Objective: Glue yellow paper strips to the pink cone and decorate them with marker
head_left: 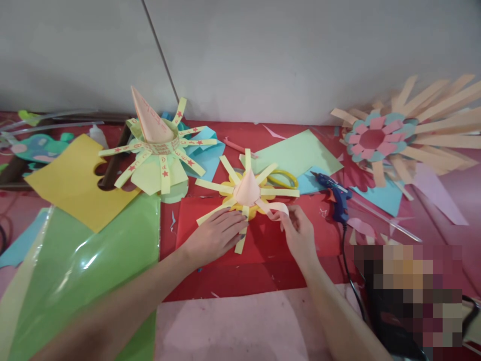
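Observation:
A small paper craft [246,193] lies on a red sheet [263,240]: a pink cone on a yellow flower base with pale yellow strips radiating out. My left hand [216,233] rests flat on the near strips, fingers stretched out, pressing them down. My right hand [296,228] pinches a curled pink paper strip [277,207] that runs from the cone's right side.
A larger finished cone craft [158,145] stands at the back left. A blue glue gun [336,198] with its black cord lies to the right, yellow-handled scissors [281,178] behind the craft. Coloured paper sheets and a big paper flower [376,138] surround the spot.

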A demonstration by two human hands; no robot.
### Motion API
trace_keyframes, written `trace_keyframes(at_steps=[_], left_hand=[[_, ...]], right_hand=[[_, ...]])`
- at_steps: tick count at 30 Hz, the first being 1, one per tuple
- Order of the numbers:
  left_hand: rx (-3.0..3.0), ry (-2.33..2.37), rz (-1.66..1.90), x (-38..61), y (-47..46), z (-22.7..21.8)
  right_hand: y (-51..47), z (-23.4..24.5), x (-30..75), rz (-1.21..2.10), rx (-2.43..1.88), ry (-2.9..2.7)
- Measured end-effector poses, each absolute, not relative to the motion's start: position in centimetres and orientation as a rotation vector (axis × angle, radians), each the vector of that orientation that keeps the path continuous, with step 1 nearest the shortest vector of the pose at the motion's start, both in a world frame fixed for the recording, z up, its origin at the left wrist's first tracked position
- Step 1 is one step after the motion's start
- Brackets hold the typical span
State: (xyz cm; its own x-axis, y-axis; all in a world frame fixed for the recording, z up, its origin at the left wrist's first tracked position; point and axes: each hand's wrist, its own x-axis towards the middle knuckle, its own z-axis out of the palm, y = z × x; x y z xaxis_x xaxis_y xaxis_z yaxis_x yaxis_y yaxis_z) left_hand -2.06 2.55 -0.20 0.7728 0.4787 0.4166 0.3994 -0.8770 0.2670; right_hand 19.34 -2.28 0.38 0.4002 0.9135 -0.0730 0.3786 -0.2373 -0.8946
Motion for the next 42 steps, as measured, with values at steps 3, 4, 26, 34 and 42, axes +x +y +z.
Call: trace_keyframes(at_steps=[3, 4, 26, 34, 42], left_hand=[[2.805, 0.709, 0.710, -2.1, 2.6, -0.3], [2.805, 0.717, 0.699, -2.1, 2.5, -0.3], [2.812, 0.756, 0.640, -2.0, 2.5, -0.4], [2.810, 0.735, 0.726, -1.9, 2.6, -0.2], [2.843, 0.721, 0.722, -1.9, 2.5, -0.1]], right_hand=[[-2.3, 0.5, 19.4, 0.863, -1.779, -1.201], [-2.3, 0.5, 19.5, 0.889, -1.764, -1.224], [-2.5, 0.8, 18.9, 0.740, -1.706, -1.506], [-2.7, 0.9, 19.3, 0.055, -1.719, -1.459], [-2.7, -0.2, 19.4, 0.000, -1.786, -2.031]])
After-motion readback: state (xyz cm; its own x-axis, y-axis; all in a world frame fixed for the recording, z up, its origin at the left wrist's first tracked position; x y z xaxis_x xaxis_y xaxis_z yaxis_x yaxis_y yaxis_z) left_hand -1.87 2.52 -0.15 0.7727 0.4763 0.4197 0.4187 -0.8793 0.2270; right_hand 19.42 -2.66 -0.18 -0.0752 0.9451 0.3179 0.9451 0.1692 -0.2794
